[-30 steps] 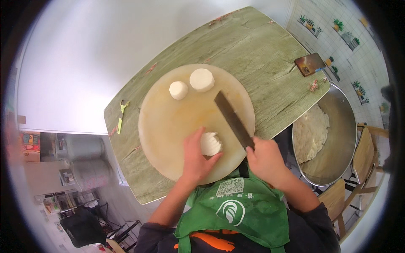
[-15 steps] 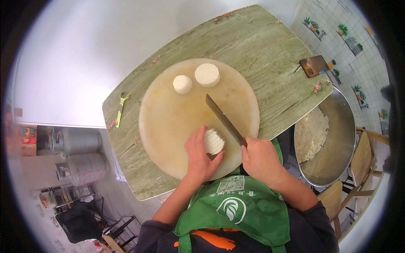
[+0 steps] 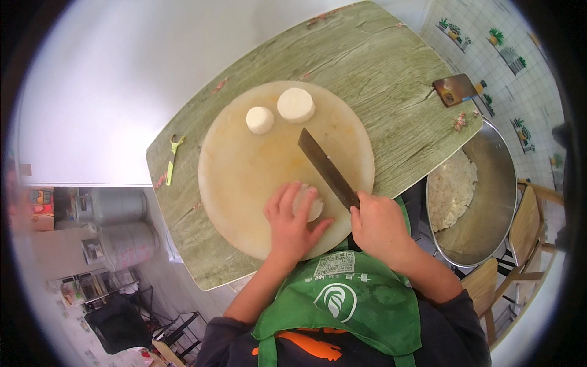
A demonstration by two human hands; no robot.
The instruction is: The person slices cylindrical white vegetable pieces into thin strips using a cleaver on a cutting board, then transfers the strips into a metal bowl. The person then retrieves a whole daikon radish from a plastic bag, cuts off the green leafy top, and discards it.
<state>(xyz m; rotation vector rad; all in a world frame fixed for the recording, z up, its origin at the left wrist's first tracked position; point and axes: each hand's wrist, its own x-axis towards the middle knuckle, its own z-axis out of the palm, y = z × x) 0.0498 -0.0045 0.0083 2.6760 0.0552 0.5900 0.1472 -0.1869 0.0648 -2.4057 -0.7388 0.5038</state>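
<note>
Piece [image 3: 317, 208], likely firm, slick, best side-held, is part-covered by left hand [image 3: 290, 221], fingers parted; knife [image 3: 329, 169] gripped in right hand [image 3: 379, 229].

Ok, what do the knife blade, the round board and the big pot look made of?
Knife blade: likely steel, dull grey sheen. Round board: perhaps plastic; pale, smooth, stained, no clear grain. Big pot: probably stainless steel, silvery shine.

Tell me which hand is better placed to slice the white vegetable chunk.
Right, likely: the right hand grips the cleaver, its blade beside the white vegetable chunk, while the left hand, without a blade, partly covers that chunk.
</note>
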